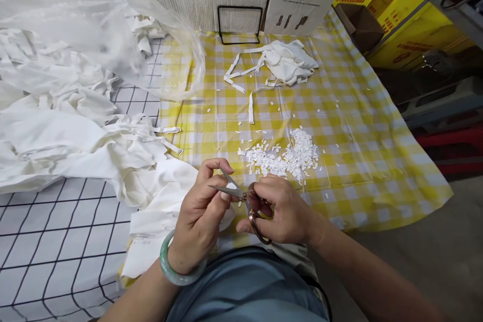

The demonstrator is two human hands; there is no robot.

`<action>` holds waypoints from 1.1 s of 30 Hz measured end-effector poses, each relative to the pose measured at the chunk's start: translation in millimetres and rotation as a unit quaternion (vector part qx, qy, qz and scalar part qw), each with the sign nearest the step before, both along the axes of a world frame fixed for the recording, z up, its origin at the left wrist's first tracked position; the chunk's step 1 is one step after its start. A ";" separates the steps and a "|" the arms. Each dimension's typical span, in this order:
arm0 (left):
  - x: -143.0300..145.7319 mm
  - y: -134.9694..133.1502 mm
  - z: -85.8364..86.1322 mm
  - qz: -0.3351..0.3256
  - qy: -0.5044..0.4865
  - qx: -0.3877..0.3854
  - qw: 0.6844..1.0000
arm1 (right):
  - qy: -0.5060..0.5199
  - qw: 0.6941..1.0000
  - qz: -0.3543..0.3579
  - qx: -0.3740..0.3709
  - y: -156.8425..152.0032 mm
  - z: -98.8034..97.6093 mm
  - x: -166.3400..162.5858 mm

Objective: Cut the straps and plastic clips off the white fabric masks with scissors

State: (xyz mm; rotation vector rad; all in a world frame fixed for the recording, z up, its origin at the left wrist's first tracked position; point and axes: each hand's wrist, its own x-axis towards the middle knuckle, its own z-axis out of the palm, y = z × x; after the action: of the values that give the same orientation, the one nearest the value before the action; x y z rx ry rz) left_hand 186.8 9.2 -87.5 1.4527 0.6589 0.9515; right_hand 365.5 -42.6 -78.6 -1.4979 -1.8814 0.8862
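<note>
My right hand [281, 211] grips a pair of scissors [241, 196] by the handles, blades parted and pointing left. My left hand [202, 209], with a green bangle on its wrist, pinches a small white piece of fabric right at the open blades; the piece is mostly hidden by the fingers. Just beyond the hands lies a pile of small white cut bits [290, 156] on the yellow checked cloth [362, 161]. A white fabric sheet [158, 211] lies under my left hand.
A heap of white fabric [68, 126] covers the left, on a black-grid white cloth [49, 241]. Clear plastic bag [94, 15] at the upper left. White strips and a bundle [283, 63] lie at the back, before a cardboard box [241, 0]. Yellow boxes [407, 15] stand right.
</note>
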 end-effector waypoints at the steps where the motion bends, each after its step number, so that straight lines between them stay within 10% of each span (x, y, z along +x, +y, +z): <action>1: 0.3 0.0 0.4 0.000 0.002 0.003 1.000 | 0.001 1.000 -0.003 0.002 -0.3 -0.5 0.0; 11: 14.5 4.1 -1.0 -0.048 0.047 0.033 0.997 | -0.015 0.997 -0.076 0.014 -16.1 -11.0 8.6; 18: 27.3 10.0 -4.5 -0.077 0.091 0.020 0.993 | 0.057 0.966 -0.192 -0.163 -38.4 -23.1 22.5; 22: -11.0 2.7 6.0 -0.062 0.150 0.038 0.986 | 0.081 0.972 -0.187 -0.121 -33.8 -16.4 21.0; 29: -122.9 -38.2 18.6 0.128 0.289 0.065 0.946 | 0.020 0.999 0.024 0.019 -9.6 -35.9 -68.8; 33: -122.3 -12.7 55.9 0.215 0.198 0.002 0.956 | 0.081 0.996 0.002 0.036 27.3 -18.4 -87.5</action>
State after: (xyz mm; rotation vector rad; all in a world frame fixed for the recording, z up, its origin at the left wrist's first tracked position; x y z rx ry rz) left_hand 64.5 -3.5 -31.6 1.5490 1.3100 0.9937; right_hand 278.0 -15.3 -97.0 -1.3376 -1.7799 0.9039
